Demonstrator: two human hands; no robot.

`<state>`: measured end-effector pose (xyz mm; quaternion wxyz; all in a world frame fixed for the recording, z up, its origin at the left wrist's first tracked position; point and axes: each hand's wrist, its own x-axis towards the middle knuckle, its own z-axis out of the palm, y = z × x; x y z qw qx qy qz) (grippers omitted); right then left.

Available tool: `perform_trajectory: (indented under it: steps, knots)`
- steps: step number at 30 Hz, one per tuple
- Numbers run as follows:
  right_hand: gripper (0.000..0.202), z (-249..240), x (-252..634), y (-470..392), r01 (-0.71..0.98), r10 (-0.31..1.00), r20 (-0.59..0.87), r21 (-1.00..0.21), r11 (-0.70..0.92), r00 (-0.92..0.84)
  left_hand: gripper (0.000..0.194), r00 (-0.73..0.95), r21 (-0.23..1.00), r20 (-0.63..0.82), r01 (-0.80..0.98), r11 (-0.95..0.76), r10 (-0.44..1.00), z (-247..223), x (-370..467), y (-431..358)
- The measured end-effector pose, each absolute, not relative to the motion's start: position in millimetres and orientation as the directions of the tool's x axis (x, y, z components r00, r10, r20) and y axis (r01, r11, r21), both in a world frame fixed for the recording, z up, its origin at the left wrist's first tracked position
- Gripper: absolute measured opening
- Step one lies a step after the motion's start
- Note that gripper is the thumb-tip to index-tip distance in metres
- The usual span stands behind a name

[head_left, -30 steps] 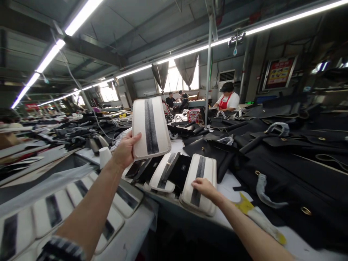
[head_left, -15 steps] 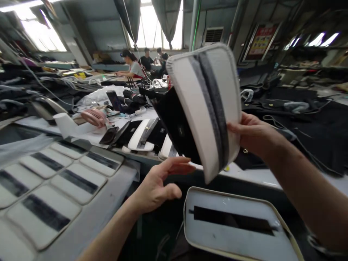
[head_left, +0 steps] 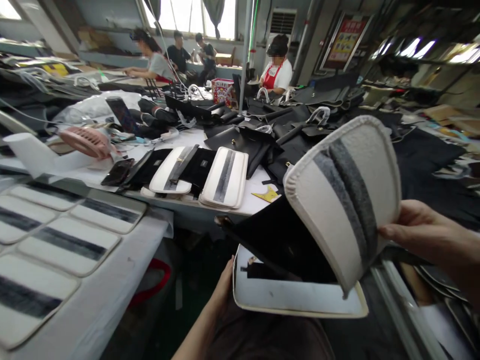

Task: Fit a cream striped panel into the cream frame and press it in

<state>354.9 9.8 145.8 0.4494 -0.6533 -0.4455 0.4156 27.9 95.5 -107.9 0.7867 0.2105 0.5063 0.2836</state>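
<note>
My right hand (head_left: 431, 240) grips a white padded panel with a grey stripe (head_left: 345, 200), held tilted over my lap; a black piece (head_left: 277, 240) hangs behind it. Under it lies a flat white board with a black slot (head_left: 296, 295). My left hand (head_left: 224, 285) holds that board by its left edge, mostly hidden behind it. Two more striped white panels (head_left: 225, 177) lie on the table ahead among black leather parts.
A grey bench at left carries several striped white panels (head_left: 69, 242). The table holds a pink fan (head_left: 84, 142), a white paper cup (head_left: 32, 152), black bag parts (head_left: 285, 130) and a yellow scrap (head_left: 267, 195). Other people sit working at the far tables (head_left: 275, 75).
My view has swung right and down. The right hand carried the striped panel lower and to the right. The left hand dropped from open in the air to the white board's edge.
</note>
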Motion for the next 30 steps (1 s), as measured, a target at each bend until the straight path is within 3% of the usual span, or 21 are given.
perform_trajectory:
  steps: [4,11,20,24,30]
  knots:
    - [0.027,130,367,-8,0.122,0.943,-0.305,-0.939,-0.321,0.136,0.05,0.346,0.574,-0.697,-0.256,0.778,0.628,-112,34,90]
    - [0.026,124,389,-24,0.11,0.933,-0.257,-0.95,-0.292,0.252,0.043,0.395,0.517,-0.718,-0.248,0.819,0.573,-113,34,83]
    - [0.023,136,367,-1,0.145,0.954,-0.298,-0.943,-0.301,0.045,0.037,0.425,0.459,-0.731,-0.272,0.846,0.534,-110,37,83]
    - [0.014,133,364,6,0.23,0.921,-0.375,-0.91,-0.345,-0.102,0.038,0.424,0.447,-0.74,-0.27,0.853,0.522,-108,38,83]
    - [0.022,127,362,10,0.422,0.873,-0.457,-0.835,-0.355,-0.171,0.036,0.418,0.438,-0.749,-0.271,0.857,0.515,-106,35,82]
